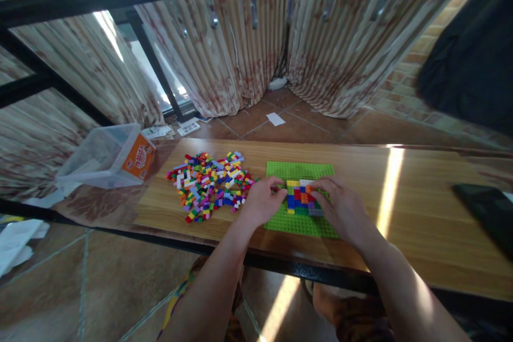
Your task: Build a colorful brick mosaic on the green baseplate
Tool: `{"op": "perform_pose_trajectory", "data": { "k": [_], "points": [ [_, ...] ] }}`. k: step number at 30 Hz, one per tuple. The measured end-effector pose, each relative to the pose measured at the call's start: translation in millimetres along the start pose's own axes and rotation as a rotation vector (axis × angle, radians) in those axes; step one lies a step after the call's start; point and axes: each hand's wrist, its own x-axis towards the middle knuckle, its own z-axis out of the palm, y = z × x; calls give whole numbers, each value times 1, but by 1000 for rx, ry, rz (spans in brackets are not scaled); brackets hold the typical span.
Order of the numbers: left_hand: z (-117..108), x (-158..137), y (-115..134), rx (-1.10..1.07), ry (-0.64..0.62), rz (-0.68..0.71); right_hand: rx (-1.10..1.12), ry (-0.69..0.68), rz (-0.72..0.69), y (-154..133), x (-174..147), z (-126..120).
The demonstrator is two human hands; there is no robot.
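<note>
A green studded baseplate [298, 170] lies on the wooden board, and a block of small toy bricks [297, 200] in yellow, blue, red, orange, white, green and purple is built up on its middle. From the right, my right hand [344, 206] reaches over this block, with its fingertips closed on a small orange brick [308, 188] at the top of it. My left hand [264, 199] rests at the block's left side, thumb and index finger curled together in a pinch. Whatever is between those left fingertips, if anything, is too small to make out.
Left of the baseplate spreads a pile of loose, multicoloured bricks [216, 181]. Farther left stands a clear plastic bin [104, 155] with an orange label. A dark flat object [483, 216] lies at the right end. A black bar [296, 267] runs along the near edge.
</note>
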Motion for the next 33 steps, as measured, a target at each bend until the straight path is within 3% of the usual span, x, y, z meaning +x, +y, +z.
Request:
{"op": "perform_pose_trajectory", "data": {
  "k": [14,22,27,33],
  "points": [
    [-21,1,-9,-21,64,2,-6,13,-63,1,0,11],
    [-83,-9,-31,-32,103,36,57,35,53,-10,2,4],
    [-104,-22,-39,152,88,0,166,-8,52,-31,0,1],
    [-92,-25,-37,441,19,9,193,-79,-115,-70,-4,27]
  ]
}}
